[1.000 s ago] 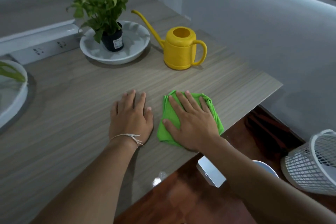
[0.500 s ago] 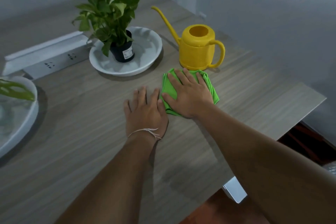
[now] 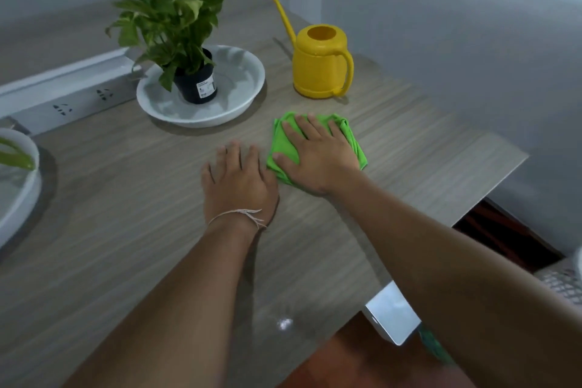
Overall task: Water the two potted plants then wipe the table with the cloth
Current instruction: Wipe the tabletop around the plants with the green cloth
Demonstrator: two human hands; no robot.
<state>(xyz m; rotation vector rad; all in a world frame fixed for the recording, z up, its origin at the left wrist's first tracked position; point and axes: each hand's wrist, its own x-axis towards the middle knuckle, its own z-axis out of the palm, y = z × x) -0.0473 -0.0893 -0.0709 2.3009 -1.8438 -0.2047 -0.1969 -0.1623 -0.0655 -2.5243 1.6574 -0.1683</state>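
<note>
A folded green cloth (image 3: 354, 142) lies on the wooden table (image 3: 126, 198), and my right hand (image 3: 318, 157) presses flat on it with fingers spread. Just left of it my left hand (image 3: 239, 181) rests palm down on the bare table, holding nothing. Behind the cloth stands a yellow watering can (image 3: 319, 68), spout pointing to the far left. A leafy plant in a black pot (image 3: 196, 82) sits in a white dish (image 3: 233, 104) at the back. A second white dish (image 3: 22, 192) with a green leaf shows at the left edge; its pot is out of view.
A white power strip (image 3: 66, 107) runs along the back left by the wall. The table's right edge (image 3: 491, 195) drops to a dark wooden floor. A white basket (image 3: 563, 283) peeks in at the far right, and a white table leg (image 3: 393, 315) shows below the front edge.
My right hand slid the cloth away toward the watering can and has now drawn it back a little toward me. My left hand has stayed flat beside it.
</note>
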